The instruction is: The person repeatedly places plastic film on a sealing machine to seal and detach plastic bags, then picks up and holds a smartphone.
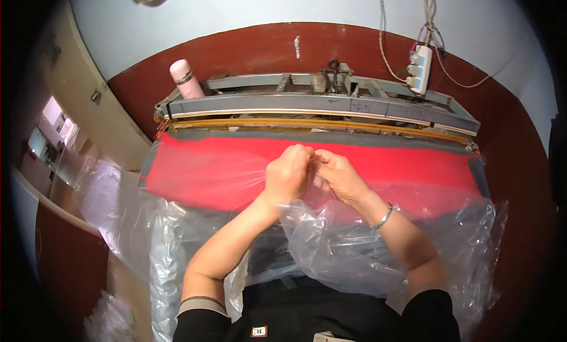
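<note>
Pinched together at the fingertips, both hands are closed on one edge of a clear plastic bag (331,241). The left hand (287,174) is curled into a loose fist, thumb and forefinger nipped on the film. The right hand (338,175) meets it from the other side, fingers bunched on the same thin edge; a bracelet (384,217) is worn on that wrist. The two grips touch, which suggests the film's layers are being worked apart or gathered at one spot, though which cannot be told.

Below the grip, toward the body, the bag is draped loosely over both forearms and the lap, crumpled and slack; it is held up only at the pinched point. More clear film (127,224) hangs to the left of the grip, spilling off the bench edge.

Directly under the grip a red sheet (218,165) is spread flat across the bench, serving as the working surface.

Just beyond the grip a long grey metal machine (319,103) with a pale bar along its front is set parallel to the red sheet. Beyond and left, a pink flask (185,78) stands upright on the frame. Beyond and right, a white power strip (420,69) hangs on the wall by its cables.
</note>
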### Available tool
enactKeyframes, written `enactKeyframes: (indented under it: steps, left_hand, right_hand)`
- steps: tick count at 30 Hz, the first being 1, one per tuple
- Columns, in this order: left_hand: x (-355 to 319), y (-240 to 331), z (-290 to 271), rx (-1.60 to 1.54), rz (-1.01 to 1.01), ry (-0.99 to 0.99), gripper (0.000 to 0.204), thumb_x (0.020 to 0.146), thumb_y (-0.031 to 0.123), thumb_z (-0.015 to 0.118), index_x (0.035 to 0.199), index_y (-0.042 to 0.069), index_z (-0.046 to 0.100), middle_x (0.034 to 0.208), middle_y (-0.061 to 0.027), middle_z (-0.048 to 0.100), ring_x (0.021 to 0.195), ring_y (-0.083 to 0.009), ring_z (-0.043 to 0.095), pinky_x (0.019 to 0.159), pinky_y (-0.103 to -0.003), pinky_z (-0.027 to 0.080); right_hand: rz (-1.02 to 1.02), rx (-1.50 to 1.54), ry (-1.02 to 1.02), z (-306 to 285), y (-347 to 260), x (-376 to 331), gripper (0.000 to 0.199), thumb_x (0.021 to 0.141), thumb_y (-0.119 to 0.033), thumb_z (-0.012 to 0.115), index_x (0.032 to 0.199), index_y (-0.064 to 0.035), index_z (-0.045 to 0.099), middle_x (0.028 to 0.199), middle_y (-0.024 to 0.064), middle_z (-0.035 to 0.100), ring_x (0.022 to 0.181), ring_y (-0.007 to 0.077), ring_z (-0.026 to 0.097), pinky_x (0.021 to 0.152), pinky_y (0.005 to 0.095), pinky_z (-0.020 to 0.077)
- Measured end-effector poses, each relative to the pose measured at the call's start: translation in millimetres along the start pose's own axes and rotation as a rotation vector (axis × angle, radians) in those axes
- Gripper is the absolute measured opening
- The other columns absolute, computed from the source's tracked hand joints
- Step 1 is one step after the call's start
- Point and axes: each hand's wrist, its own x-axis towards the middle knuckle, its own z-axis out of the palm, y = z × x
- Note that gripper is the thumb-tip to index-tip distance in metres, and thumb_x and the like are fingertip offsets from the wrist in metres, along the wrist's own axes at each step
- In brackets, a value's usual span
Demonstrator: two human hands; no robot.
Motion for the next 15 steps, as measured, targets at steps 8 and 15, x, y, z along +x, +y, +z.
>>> enactKeyframes:
  steps: [8, 15]
  left_hand:
    - [-59.4, -86.1, -61.8, 0.157, -0.157, -0.411, 0.037, 0.067, 0.02, 0.07, 0.096, 0.005, 0.053, 0.093, -0.0108, 0.056, 0.091, -0.0293, 0.051, 0.085, -0.041, 0.035]
    - [-128.2, -98.9, -167.4, 0.358, -0.396, -0.643, 0.018, 0.071, 0.014, 0.067, 0.082, 0.004, 0.057, 0.079, -0.0105, 0.054, 0.076, -0.0295, 0.053, 0.071, -0.036, 0.043]
  right_hand:
    - [-0.39, -0.041, 0.747, -144.5, -0.5, -24.9, 0.036, 0.086, -0.035, 0.054, 0.109, -0.0073, 0.051, 0.1, 0.0032, 0.055, 0.094, 0.0131, 0.051, 0.083, 0.0307, 0.0416]
    - [-0.377, -0.316, 1.178, -373.9, -74.2, -218.8, 0.026, 0.09, -0.034, 0.045, 0.091, -0.0092, 0.051, 0.077, 0.0001, 0.046, 0.068, 0.0138, 0.047, 0.061, 0.0262, 0.0424]
